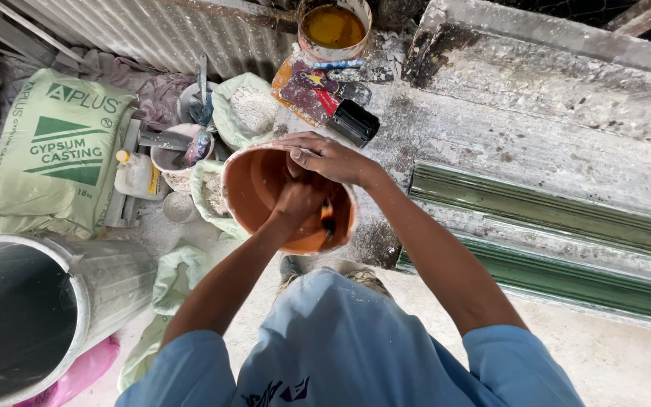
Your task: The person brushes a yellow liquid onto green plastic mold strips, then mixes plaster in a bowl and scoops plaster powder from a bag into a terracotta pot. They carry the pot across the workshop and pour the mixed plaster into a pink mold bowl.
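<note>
Orange bowl (254, 188) at frame centre, on the edge of the dusty tabletop (491, 143). Left hand (297, 202) down inside it, fingers closed round a small tool, looks like scraping or wiping the inner wall. Right hand (327, 157) fingers curled over the far rim, steadying. Next needs a firm rim grip while working round the wall

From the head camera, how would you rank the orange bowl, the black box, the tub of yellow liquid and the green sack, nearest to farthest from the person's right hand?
1. Orange bowl: the right hand rests on its rim.
2. Black box: just above the hand, on the dusty bench.
3. Tub of yellow liquid: farther up, at the top edge.
4. Green sack: far to the left.
</note>
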